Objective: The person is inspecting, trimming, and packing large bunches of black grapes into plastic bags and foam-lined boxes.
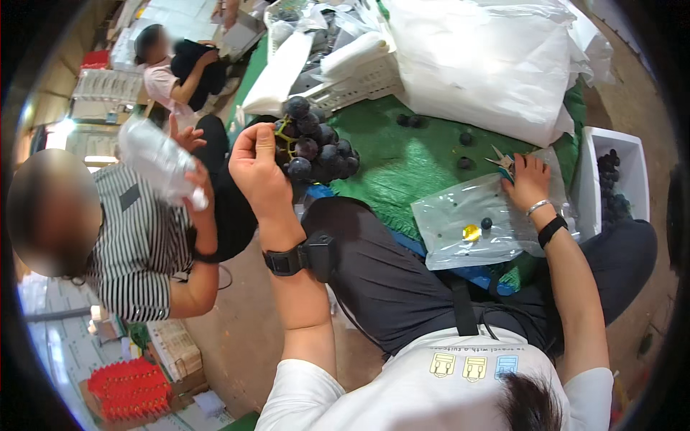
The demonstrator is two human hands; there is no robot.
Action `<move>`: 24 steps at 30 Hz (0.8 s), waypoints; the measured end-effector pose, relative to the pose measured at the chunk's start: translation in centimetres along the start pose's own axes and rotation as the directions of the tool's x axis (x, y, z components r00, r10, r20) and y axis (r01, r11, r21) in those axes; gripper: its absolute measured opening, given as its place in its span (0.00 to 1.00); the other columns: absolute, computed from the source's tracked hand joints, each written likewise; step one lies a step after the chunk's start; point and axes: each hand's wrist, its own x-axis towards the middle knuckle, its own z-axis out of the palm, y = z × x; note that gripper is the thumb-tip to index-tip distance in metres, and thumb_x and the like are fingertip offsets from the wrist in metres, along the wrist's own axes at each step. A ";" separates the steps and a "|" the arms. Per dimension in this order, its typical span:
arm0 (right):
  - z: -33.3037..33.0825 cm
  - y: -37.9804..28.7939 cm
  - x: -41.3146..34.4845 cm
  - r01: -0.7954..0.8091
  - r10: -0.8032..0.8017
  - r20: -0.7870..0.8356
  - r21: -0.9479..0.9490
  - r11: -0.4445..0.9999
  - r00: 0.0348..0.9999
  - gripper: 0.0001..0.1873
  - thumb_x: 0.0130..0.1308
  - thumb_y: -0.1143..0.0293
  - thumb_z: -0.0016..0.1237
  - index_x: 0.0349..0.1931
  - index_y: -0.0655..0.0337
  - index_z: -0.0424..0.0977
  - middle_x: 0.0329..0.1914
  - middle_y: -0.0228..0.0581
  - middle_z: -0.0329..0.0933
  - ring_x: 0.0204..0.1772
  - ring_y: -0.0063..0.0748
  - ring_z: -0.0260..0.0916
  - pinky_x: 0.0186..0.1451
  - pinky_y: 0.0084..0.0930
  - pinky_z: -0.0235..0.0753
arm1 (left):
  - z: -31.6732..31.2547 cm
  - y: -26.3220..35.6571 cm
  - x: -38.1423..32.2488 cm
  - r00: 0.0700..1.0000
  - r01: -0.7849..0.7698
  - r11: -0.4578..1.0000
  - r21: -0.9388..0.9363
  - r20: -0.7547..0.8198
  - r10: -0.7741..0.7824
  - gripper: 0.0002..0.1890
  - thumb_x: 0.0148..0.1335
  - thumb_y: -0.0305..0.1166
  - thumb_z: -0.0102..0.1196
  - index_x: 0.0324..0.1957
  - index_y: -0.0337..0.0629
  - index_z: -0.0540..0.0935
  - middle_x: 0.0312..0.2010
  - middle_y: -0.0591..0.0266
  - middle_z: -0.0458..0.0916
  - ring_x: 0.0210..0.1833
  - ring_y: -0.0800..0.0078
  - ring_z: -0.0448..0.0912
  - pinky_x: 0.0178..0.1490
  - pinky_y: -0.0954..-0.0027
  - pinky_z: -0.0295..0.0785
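Note:
My left hand (261,161) is raised at centre left, pinching the green stem of a bunch of dark grapes (323,148) that hangs to the right of my fingers. My right hand (528,180) rests low at the right, on small pruning snips (504,163) with teal handles, their blades apart and pointing up and left. Under and beside that hand lies a clear plastic bag (447,215) with small holes and a yellow sticker (471,233). One loose grape (487,223) sits on the bag. More loose grapes (464,139) lie on the green cover (377,161).
A white plastic crate (356,89) of bagged grapes stands at the top, beside a large white bag (480,59). A white foam box (590,183) holding dark grapes is at the right. A co-worker in a striped shirt (145,231) handles clear plastic close on the left; another person (172,81) sits farther back.

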 end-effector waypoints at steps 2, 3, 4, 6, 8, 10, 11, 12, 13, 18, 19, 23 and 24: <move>-0.3 -1.0 0.2 -0.006 0.006 0.015 -0.013 1.000 1.000 0.31 0.50 0.55 0.55 0.54 0.58 0.65 0.52 0.44 0.65 0.58 0.45 0.58 0.59 0.52 0.55 | -1.8 1.5 0.8 0.999 -0.030 1.000 0.008 -0.028 0.031 0.05 0.60 0.27 0.56 0.32 0.33 0.79 0.27 0.70 0.76 0.30 0.85 0.70 0.35 0.84 0.63; -1.0 -1.6 0.1 0.016 -0.016 0.002 0.012 1.000 1.000 0.31 0.50 0.55 0.55 0.54 0.58 0.65 0.52 0.44 0.65 0.58 0.45 0.58 0.59 0.52 0.55 | -3.1 2.4 1.4 0.998 -0.036 0.993 0.109 -0.044 0.041 0.06 0.61 0.26 0.55 0.34 0.32 0.79 0.29 0.67 0.77 0.31 0.83 0.71 0.37 0.82 0.66; -1.4 -1.9 0.1 0.004 -0.003 0.027 -0.042 0.999 1.000 0.31 0.50 0.56 0.55 0.55 0.57 0.65 0.53 0.44 0.64 0.59 0.45 0.58 0.58 0.52 0.56 | -3.6 3.0 1.8 0.997 -0.032 0.979 0.200 -0.059 0.045 0.06 0.61 0.26 0.55 0.35 0.32 0.79 0.31 0.65 0.79 0.32 0.81 0.73 0.38 0.81 0.68; -1.8 -2.6 -0.1 0.003 -0.001 0.030 -0.070 0.998 1.000 0.30 0.50 0.58 0.55 0.54 0.56 0.65 0.55 0.43 0.63 0.62 0.46 0.55 0.59 0.56 0.55 | -4.0 4.2 2.1 0.985 -0.089 0.911 0.402 -0.099 0.140 0.07 0.59 0.28 0.58 0.33 0.31 0.80 0.28 0.65 0.78 0.30 0.82 0.72 0.36 0.82 0.66; -2.5 -3.5 -0.4 0.081 -0.081 -0.058 -0.005 0.997 0.995 0.27 0.50 0.58 0.55 0.51 0.57 0.68 0.53 0.44 0.66 0.59 0.45 0.59 0.58 0.53 0.58 | -4.6 5.7 2.8 0.972 -0.116 0.849 0.515 -0.116 0.204 0.08 0.58 0.29 0.59 0.30 0.31 0.80 0.26 0.65 0.78 0.29 0.83 0.71 0.35 0.81 0.65; -2.9 -3.8 -0.2 0.144 -0.137 -0.139 0.039 0.989 0.981 0.24 0.50 0.59 0.55 0.47 0.58 0.70 0.50 0.45 0.68 0.57 0.45 0.62 0.58 0.50 0.62 | -5.4 6.2 3.8 0.956 -0.145 0.782 0.606 -0.118 0.269 0.10 0.58 0.29 0.59 0.28 0.29 0.80 0.24 0.63 0.78 0.28 0.82 0.72 0.34 0.80 0.66; -2.9 -3.9 0.0 0.187 -0.194 0.022 0.179 0.966 0.981 0.20 0.50 0.60 0.55 0.43 0.59 0.72 0.45 0.45 0.71 0.52 0.45 0.67 0.53 0.45 0.67 | -6.2 6.2 4.5 0.938 -0.171 0.738 0.653 -0.120 0.324 0.10 0.57 0.29 0.59 0.27 0.28 0.80 0.22 0.63 0.78 0.27 0.81 0.72 0.32 0.79 0.67; -3.0 -3.7 -0.1 0.196 -0.262 0.181 0.315 0.929 0.948 0.17 0.50 0.62 0.54 0.38 0.59 0.74 0.40 0.46 0.75 0.46 0.45 0.72 0.48 0.41 0.72 | -6.3 6.7 5.1 0.942 -0.137 0.743 0.655 -0.145 0.302 0.10 0.57 0.29 0.59 0.27 0.28 0.80 0.22 0.62 0.79 0.26 0.81 0.72 0.31 0.78 0.66; -3.0 -4.0 -0.5 0.195 -0.261 0.184 0.316 0.928 0.948 0.17 0.50 0.62 0.54 0.38 0.59 0.74 0.40 0.46 0.75 0.46 0.45 0.72 0.48 0.41 0.72 | -6.4 7.1 5.3 0.946 -0.103 0.749 0.655 -0.169 0.278 0.10 0.57 0.29 0.59 0.27 0.28 0.80 0.22 0.62 0.79 0.25 0.80 0.72 0.29 0.78 0.66; -1.4 -6.0 -3.4 0.357 -0.392 0.297 0.168 0.919 0.871 0.09 0.52 0.69 0.49 0.33 0.60 0.75 0.28 0.48 0.78 0.34 0.48 0.77 0.37 0.39 0.76 | -9.7 8.4 7.3 0.913 -0.137 0.620 0.772 -0.145 0.382 0.11 0.58 0.31 0.58 0.29 0.30 0.79 0.22 0.65 0.77 0.23 0.81 0.69 0.27 0.78 0.65; -0.7 -6.1 -3.6 0.353 -0.391 0.299 0.175 0.919 0.870 0.09 0.52 0.69 0.49 0.33 0.60 0.75 0.28 0.48 0.78 0.34 0.48 0.77 0.37 0.39 0.76 | -10.5 8.2 7.9 0.917 -0.140 0.676 0.724 -0.163 0.365 0.10 0.58 0.31 0.58 0.30 0.30 0.79 0.23 0.65 0.77 0.24 0.81 0.70 0.28 0.78 0.66; 1.2 -6.3 -4.1 0.330 -0.360 0.328 0.144 0.933 0.873 0.08 0.51 0.69 0.49 0.31 0.62 0.74 0.30 0.49 0.78 0.36 0.48 0.77 0.40 0.39 0.75 | -12.3 8.6 9.1 0.920 -0.117 0.842 0.527 -0.263 0.292 0.09 0.60 0.29 0.56 0.31 0.31 0.79 0.26 0.64 0.77 0.27 0.80 0.70 0.31 0.78 0.67; 1.4 -6.3 -4.1 0.312 -0.347 0.345 0.152 0.938 0.872 0.10 0.49 0.68 0.50 0.31 0.62 0.73 0.31 0.49 0.78 0.38 0.49 0.76 0.41 0.40 0.75 | -12.5 8.7 9.2 0.912 -0.117 0.874 0.472 -0.298 0.283 0.08 0.61 0.29 0.55 0.30 0.32 0.78 0.26 0.64 0.77 0.27 0.80 0.71 0.31 0.78 0.68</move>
